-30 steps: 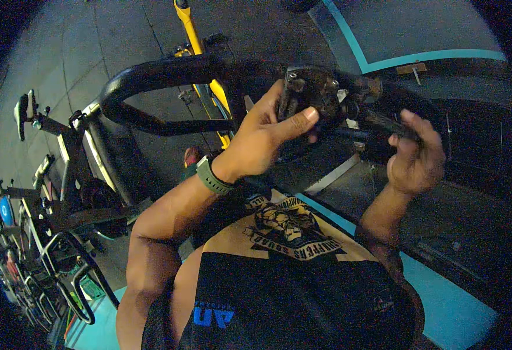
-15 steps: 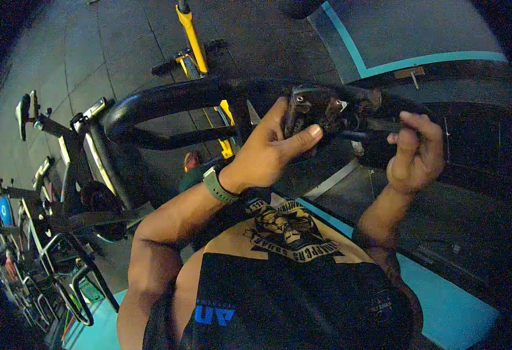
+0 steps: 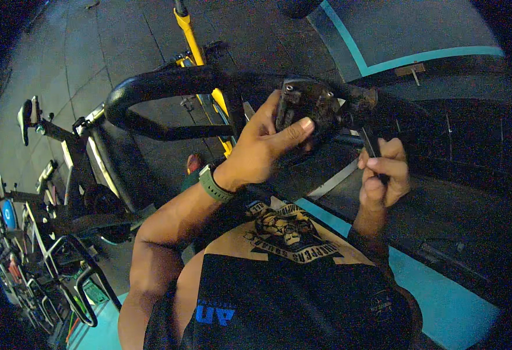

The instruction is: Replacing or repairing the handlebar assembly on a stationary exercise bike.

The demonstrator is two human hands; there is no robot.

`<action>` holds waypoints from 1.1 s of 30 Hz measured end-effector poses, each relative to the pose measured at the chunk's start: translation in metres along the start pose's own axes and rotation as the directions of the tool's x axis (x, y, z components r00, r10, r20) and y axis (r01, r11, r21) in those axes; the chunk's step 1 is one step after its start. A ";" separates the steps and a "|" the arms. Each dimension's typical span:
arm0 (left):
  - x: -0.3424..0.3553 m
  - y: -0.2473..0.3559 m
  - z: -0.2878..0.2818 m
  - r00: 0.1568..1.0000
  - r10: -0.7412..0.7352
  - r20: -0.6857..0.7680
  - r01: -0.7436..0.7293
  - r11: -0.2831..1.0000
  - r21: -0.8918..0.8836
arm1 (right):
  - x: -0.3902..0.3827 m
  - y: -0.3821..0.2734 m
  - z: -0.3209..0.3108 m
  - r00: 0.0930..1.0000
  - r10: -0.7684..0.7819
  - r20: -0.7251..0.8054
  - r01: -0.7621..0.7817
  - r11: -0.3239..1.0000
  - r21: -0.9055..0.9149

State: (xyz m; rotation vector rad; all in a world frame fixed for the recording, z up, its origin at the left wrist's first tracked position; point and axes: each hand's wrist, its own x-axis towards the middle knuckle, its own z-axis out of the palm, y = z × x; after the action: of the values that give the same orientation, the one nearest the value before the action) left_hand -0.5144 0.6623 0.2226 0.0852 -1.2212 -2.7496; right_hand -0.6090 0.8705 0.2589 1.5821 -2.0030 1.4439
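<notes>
My left hand [image 3: 267, 143], with a green watch strap at the wrist, is wrapped around a dark blocky part [image 3: 311, 105] with two bright screw heads on its top edge. The thumb presses its near face; the rest of the grip is hidden behind. This part sits at the right end of a black padded handlebar [image 3: 151, 87]. Just to the right, my right hand [image 3: 387, 172] is closed around a narrow dark handle [image 3: 371, 143]. Its upper end reaches close to the block's right side; in the gloom I cannot tell whether they touch.
Several exercise bikes [image 3: 63, 146] stand in a row on the left. A yellow-framed machine [image 3: 192, 38] is beyond the handlebar on the dark tiled floor [image 3: 127, 35]. A turquoise-edged mat [image 3: 419, 35] lies at the far right, and turquoise flooring [image 3: 437, 297] shows at the near right.
My right hand has come down and left, and its fingers have closed on the dark handle. My left hand and the blocky part have shifted slightly left.
</notes>
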 end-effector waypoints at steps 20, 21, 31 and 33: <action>0.003 0.014 -0.004 0.997 -0.074 -0.028 0.077 0.989 0.125 | -0.028 0.015 0.020 0.904 0.423 0.065 -0.424 0.862 0.279; 0.003 0.016 -0.005 0.995 -0.099 -0.019 0.101 0.985 0.140 | -0.029 0.015 0.025 0.904 0.423 0.066 -0.424 0.861 0.280; 0.004 0.018 -0.008 0.997 -0.062 0.041 0.063 0.998 -0.029 | -0.033 0.029 0.040 0.838 0.545 0.005 -0.504 0.772 0.388; 0.002 0.023 -0.008 0.993 -0.117 -0.008 0.117 0.993 0.010 | -0.035 0.034 0.038 0.795 0.603 0.064 -0.596 0.758 0.266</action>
State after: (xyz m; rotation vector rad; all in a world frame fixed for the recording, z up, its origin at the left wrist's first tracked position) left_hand -0.5131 0.6407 0.2342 0.1733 -1.2670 -2.8392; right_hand -0.6093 0.8611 0.1981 1.0037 -2.5268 2.0251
